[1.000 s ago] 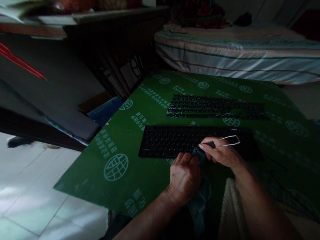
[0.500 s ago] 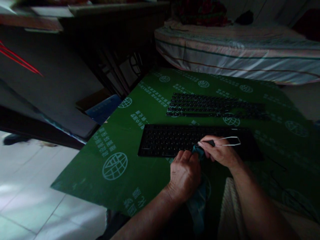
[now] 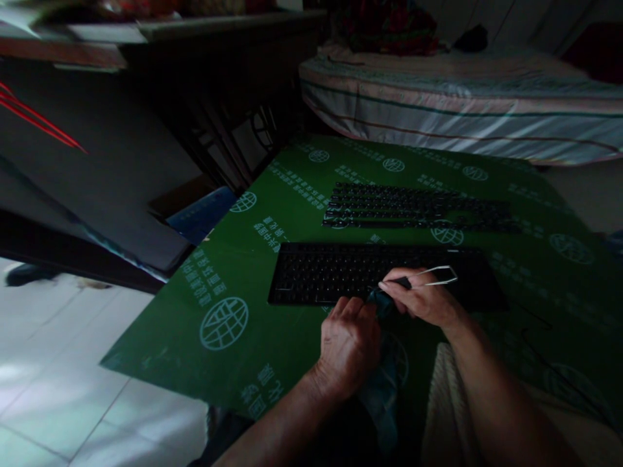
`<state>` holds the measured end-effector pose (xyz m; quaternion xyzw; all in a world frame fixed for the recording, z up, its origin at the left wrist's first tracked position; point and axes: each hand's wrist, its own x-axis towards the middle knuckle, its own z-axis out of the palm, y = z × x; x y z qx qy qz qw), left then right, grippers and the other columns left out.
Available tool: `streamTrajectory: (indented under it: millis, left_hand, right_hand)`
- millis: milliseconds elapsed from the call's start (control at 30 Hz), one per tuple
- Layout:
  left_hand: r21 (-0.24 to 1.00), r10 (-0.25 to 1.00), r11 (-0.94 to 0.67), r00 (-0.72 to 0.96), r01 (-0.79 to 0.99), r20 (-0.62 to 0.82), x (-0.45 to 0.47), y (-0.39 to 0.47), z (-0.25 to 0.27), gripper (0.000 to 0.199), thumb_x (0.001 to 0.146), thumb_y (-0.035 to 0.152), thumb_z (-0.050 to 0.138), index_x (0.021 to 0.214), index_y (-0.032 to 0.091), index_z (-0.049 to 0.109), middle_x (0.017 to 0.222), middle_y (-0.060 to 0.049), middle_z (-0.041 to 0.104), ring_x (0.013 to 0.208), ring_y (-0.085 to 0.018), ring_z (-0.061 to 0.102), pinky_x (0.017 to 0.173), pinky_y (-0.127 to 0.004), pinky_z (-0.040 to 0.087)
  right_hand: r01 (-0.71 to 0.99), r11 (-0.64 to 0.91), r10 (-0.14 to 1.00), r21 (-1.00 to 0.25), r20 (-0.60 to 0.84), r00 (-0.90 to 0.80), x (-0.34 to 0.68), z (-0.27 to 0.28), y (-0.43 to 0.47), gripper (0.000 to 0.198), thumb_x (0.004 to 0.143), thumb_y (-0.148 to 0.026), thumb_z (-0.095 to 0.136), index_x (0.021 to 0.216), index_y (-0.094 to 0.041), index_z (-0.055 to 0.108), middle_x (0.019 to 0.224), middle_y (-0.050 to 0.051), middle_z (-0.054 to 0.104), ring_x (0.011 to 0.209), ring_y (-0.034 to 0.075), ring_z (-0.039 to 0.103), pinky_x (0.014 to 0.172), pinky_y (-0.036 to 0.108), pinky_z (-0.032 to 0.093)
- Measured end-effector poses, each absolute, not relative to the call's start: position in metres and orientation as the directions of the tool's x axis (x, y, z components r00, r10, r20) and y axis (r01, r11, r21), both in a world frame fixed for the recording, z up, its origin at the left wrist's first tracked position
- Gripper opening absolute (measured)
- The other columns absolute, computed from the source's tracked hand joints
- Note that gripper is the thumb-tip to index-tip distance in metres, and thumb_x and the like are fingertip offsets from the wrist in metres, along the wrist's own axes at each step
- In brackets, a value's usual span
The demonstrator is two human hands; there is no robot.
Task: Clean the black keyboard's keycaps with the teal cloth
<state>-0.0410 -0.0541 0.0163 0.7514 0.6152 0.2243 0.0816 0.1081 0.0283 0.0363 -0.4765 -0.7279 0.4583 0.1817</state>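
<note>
A black keyboard without its keycaps lies lengthwise on the green board. My right hand is closed around a wire keycap puller; its bent wire loop points right and part of its dark handle shows between the fingers. At the keyboard's front edge, my left hand is closed on a teal cloth that hangs down toward me. A bunched bit of the cloth sits between the two hands, close to the right fingertips. What the fingertips touch is too dark to make out.
Rows of loose black keycaps lie behind the keyboard. A thin dark cable runs along the right side. Beyond the board stands a bed with a striped sheet; a cabinet is at left.
Both hands have shifted slightly left along the keyboard's front edge, with the cloth and the keycap puller still in them. The keyboard stays in place.
</note>
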Motion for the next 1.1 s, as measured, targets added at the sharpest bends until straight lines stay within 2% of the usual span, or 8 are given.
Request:
streamTrajectory:
  millis: [300, 500, 700, 900, 1100]
  left_hand:
    - [0.385, 0.962, -0.209, 0.118, 0.899, 0.246, -0.047, -0.047, 0.02, 0.011, 0.077, 0.011, 0.05, 0.077, 0.018, 0.059, 0.071, -0.002, 0.056, 0.069, -0.018, 0.051, 0.062, -0.03, 0.042]
    - [0.356, 0.964, -0.21, 0.132, 0.911, 0.231, -0.045, -0.042, 0.022, 0.009, 0.078, 0.013, 0.051, 0.074, 0.018, 0.058, 0.072, -0.002, 0.056, 0.071, -0.018, 0.051, 0.064, -0.03, 0.042]
    - [0.355, 0.96, -0.246, 0.176, 0.902, 0.217, -0.042, -0.048, 0.02, 0.011, 0.078, 0.013, 0.048, 0.07, 0.018, 0.055, 0.071, -0.002, 0.055, 0.069, -0.017, 0.051, 0.061, -0.029, 0.042]
    - [0.357, 0.952, -0.266, 0.185, 0.896, 0.244, -0.031, -0.047, 0.017, 0.011, 0.078, 0.013, 0.048, 0.071, 0.019, 0.055, 0.07, -0.001, 0.055, 0.068, -0.017, 0.05, 0.061, -0.028, 0.042]
    - [0.364, 0.956, -0.255, 0.176, 0.896, 0.236, -0.028, -0.041, 0.016, 0.011, 0.081, 0.015, 0.048, 0.073, 0.018, 0.055, 0.072, -0.002, 0.056, 0.069, -0.017, 0.05, 0.063, -0.028, 0.042]
  right_hand:
    - [0.547, 0.242, 0.861, -0.801, -0.082, -0.501, 0.102, 0.028, 0.03, 0.026, 0.084, -0.039, 0.048, 0.074, -0.018, 0.06, 0.049, -0.003, 0.048, 0.044, 0.009, 0.045, 0.045, 0.019, 0.035]
    - [0.558, 0.266, 0.87, -0.786, -0.054, -0.49, 0.102, 0.025, 0.031, 0.026, 0.084, -0.039, 0.047, 0.075, -0.019, 0.06, 0.049, -0.003, 0.049, 0.044, 0.01, 0.045, 0.045, 0.02, 0.035]
    - [0.537, 0.249, 0.855, -0.806, -0.078, -0.513, 0.103, 0.032, 0.031, 0.025, 0.083, -0.035, 0.048, 0.071, -0.017, 0.06, 0.046, -0.004, 0.049, 0.043, 0.01, 0.045, 0.044, 0.02, 0.034]
    - [0.543, 0.162, 0.881, -0.824, -0.127, -0.456, 0.109, 0.038, 0.031, 0.025, 0.081, -0.035, 0.048, 0.065, -0.017, 0.056, 0.042, -0.005, 0.045, 0.035, 0.007, 0.038, 0.037, 0.019, 0.029]
    - [0.551, 0.147, 0.903, -0.821, -0.115, -0.413, 0.11, 0.036, 0.032, 0.026, 0.082, -0.038, 0.048, 0.071, -0.017, 0.058, 0.044, -0.005, 0.046, 0.036, 0.008, 0.04, 0.038, 0.02, 0.03]
